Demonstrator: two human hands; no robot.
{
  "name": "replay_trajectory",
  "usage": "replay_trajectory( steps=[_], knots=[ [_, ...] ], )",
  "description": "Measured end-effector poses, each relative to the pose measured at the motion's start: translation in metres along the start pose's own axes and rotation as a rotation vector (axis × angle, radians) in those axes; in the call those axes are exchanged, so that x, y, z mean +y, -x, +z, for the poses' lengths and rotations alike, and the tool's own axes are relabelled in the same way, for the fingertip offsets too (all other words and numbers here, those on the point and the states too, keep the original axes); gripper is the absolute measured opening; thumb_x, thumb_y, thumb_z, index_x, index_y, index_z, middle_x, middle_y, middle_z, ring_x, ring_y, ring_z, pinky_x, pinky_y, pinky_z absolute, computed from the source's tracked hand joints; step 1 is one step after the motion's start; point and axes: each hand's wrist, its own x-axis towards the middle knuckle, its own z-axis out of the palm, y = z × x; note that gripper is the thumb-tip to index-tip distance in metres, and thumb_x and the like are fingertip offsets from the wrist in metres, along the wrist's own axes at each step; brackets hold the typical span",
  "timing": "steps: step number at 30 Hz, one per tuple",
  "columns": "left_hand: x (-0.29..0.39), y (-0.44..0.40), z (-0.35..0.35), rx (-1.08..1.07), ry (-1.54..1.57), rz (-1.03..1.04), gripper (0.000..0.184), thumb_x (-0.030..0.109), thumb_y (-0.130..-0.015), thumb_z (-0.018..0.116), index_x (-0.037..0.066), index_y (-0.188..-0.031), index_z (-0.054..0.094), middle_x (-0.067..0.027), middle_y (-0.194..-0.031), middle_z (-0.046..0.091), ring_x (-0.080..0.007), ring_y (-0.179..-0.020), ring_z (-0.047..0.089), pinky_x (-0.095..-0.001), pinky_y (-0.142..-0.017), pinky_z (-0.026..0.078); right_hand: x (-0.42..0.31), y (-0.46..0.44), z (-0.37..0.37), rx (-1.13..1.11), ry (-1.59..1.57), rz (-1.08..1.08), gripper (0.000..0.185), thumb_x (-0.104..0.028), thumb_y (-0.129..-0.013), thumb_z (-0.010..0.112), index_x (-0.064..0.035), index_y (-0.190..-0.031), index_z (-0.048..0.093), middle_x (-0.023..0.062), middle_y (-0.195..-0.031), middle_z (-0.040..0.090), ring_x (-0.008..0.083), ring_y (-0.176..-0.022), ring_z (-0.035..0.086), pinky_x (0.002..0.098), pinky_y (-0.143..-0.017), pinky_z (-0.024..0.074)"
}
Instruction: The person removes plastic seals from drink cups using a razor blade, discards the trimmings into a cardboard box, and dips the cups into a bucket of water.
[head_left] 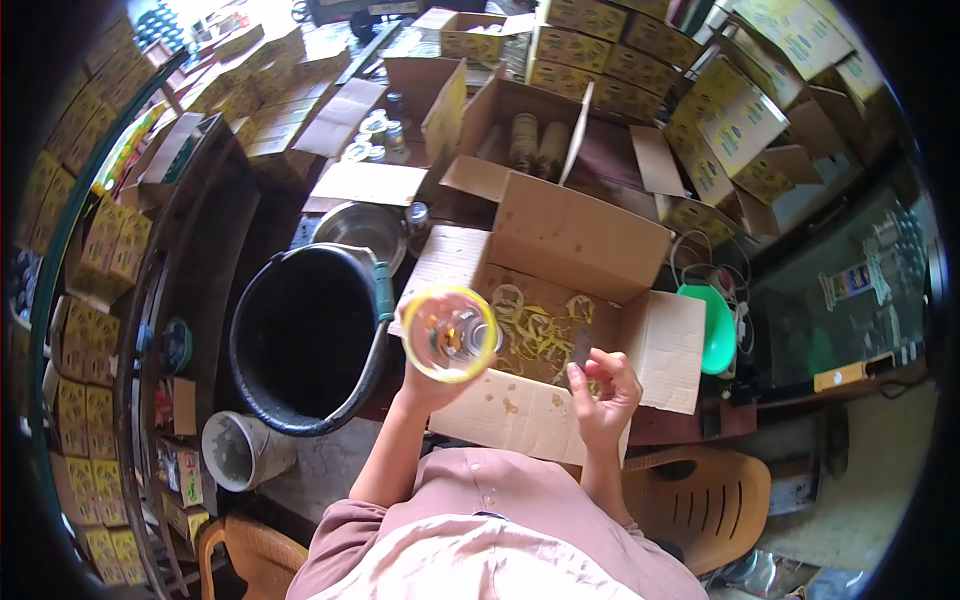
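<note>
My left hand is wrapped round a clear round container with a yellow rim, its open mouth facing the camera. My right hand pinches a small dark flat blade between thumb and fingers, and something yellow shows by its fingers. Both hands are over the near side of an open cardboard box. Inside the box lie curled yellow strips and some pale rings. The container and the blade are apart from each other.
Left of the box stand a large black bucket, a metal basin and a grey bucket. A green bowl is at the right. Open boxes with jars lie beyond, and stacked yellow cartons and shelves surround the table.
</note>
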Motion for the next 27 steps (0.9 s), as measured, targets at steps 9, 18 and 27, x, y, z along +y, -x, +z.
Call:
replay_trajectory(
  steps=[9, 18, 27],
  knots=[
    [0.012, -0.006, -0.063, 0.757, 1.093, -0.079, 0.037, 0.031, -0.087, 0.052, 0.003, -0.112, 0.046, -0.0123, -0.112, 0.051, -0.0265, -0.107, 0.049, -0.0445, -0.094, 0.04, 0.019, 0.006, 0.001, -0.074, 0.027, 0.072, 0.025, 0.008, -0.068, 0.065, -0.0031, -0.09, 0.061, 0.0012, -0.071, 0.051, 0.0075, -0.063, 0.052, 0.0194, -0.057, 0.0439],
    [0.002, 0.011, -0.1, 1.015, 1.646, -0.111, 0.044, 0.036, -0.091, 0.043, -0.005, -0.105, 0.05, -0.0193, -0.099, 0.057, -0.0305, -0.095, 0.055, -0.0427, -0.086, 0.048, 0.027, -0.001, 0.008, -0.097, 0.018, 0.052, 0.024, 0.007, -0.069, 0.065, -0.0036, -0.09, 0.061, 0.0001, -0.07, 0.051, 0.0066, -0.062, 0.051, 0.0186, -0.056, 0.0421],
    [0.019, 0.009, -0.103, 1.133, 1.537, -0.156, 0.03, 0.018, -0.078, 0.051, -0.001, -0.102, 0.051, -0.0196, -0.101, 0.057, -0.033, -0.097, 0.055, -0.0489, -0.089, 0.043, 0.03, 0.0, 0.007, -0.089, 0.033, 0.057, 0.023, 0.007, -0.069, 0.065, -0.0041, -0.089, 0.061, 0.0003, -0.069, 0.051, 0.0066, -0.061, 0.051, 0.0189, -0.054, 0.0411]
  ],
)
